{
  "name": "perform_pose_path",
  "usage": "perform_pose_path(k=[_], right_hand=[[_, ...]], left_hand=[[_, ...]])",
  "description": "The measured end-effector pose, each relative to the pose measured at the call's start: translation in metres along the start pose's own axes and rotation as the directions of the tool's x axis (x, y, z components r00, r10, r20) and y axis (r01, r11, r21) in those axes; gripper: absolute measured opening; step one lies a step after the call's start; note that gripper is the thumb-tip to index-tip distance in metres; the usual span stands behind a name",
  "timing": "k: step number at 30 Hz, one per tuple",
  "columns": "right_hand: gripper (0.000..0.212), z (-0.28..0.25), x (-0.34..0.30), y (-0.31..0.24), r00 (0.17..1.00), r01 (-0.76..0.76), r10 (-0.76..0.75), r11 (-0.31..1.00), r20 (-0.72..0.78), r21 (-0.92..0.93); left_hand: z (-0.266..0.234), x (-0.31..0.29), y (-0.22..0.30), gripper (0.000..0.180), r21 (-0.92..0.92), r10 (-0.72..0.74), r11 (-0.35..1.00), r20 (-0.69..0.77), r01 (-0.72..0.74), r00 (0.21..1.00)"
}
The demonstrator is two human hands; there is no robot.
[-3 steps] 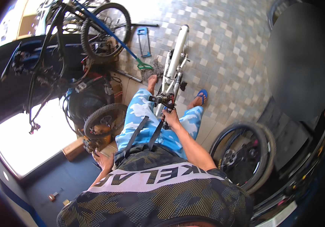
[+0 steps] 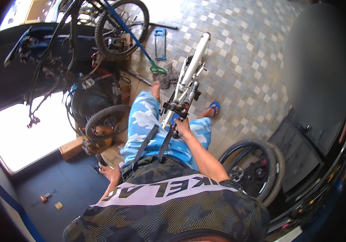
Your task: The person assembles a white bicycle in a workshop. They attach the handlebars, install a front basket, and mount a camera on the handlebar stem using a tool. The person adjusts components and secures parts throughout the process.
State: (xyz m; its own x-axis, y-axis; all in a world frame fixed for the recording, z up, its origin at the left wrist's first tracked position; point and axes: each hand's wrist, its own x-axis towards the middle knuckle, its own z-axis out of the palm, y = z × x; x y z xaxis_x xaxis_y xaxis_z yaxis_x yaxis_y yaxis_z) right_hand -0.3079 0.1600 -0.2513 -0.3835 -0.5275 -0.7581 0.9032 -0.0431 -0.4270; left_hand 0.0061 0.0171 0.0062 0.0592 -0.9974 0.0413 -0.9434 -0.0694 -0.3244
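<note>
A white bicycle frame (image 2: 193, 62) stretches away from between my legs, with a dark crank (image 2: 172, 105) low on it. My right hand (image 2: 183, 127) is closed around a dark, rod-like part (image 2: 176, 134) at the frame's near end; its exact kind is hidden by the fingers. A red and black piece (image 2: 185, 109) shows just beyond that hand. Down to the left, my left hand (image 2: 111, 173) has its fingers spread, beside a small dark object (image 2: 95, 167) and a cardboard box. Whether the fingertips touch this object is not clear.
Left stand another bike's wheel (image 2: 122, 28), a smaller wheel (image 2: 106, 121) and a dark frame (image 2: 74, 40). A mop (image 2: 157, 68) and blue hacksaw (image 2: 160, 43) lie ahead on the tiles. Wheels (image 2: 253, 169) lie at right. A cardboard box (image 2: 71, 148) sits by my left hand.
The view has shifted slightly, so the floor and bike parts sit a little differently. My right hand keeps its grip; the small dark object shows more clearly beside my left hand.
</note>
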Motion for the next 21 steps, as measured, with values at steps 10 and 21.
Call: perform_pose_path(k=[10,21], right_hand=[[0.012,-0.006,0.013,-0.011,0.916,-0.375,0.388,0.919,-0.101,0.125],[0.011,0.027,0.024,-0.022,0.818,-0.522,0.523,0.85,-0.24,0.073]], left_hand=[[0.046,0.021,0.008,0.091,0.277,-0.069,0.954,-0.157,0.11,0.985],[0.031,0.041,0.001,0.083,0.021,-0.011,1.0,-0.182,0.016,0.983]])
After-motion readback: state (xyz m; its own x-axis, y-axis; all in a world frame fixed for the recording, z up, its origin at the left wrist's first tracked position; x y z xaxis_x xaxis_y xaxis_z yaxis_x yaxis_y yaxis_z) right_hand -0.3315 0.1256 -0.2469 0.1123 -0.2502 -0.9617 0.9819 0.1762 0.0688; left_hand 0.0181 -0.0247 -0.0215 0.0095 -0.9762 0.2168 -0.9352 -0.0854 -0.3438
